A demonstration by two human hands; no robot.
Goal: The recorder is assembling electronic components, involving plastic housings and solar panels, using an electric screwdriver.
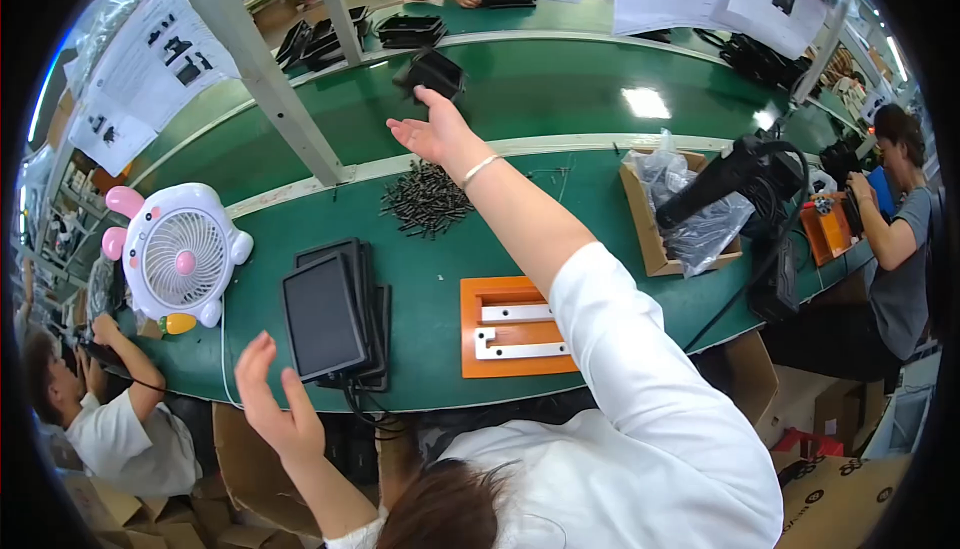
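My right hand (432,134) is stretched out over the far green belt, its fingers apart. Just beyond its fingertips is a black box-like housing (437,73), slightly blurred. Whether a finger touches the housing I cannot tell. Close to the table's near edge, my left hand (283,404) is raised with fingers spread and nothing in it. A stack of flat black rectangular panels (327,317) with black cables lies beside the left hand. Under my right forearm, an orange fixture (470,349) with white bars rests on the green table, partly hidden by my sleeve.
A heap of small dark screws (425,199) lies mid-table. At left stands a white-and-pink fan (180,259); at right, a cardboard box (655,239) with plastic bags and a black power tool (710,184). Co-workers sit on both sides. A post (265,74) and paper sheets (160,59) rise ahead.
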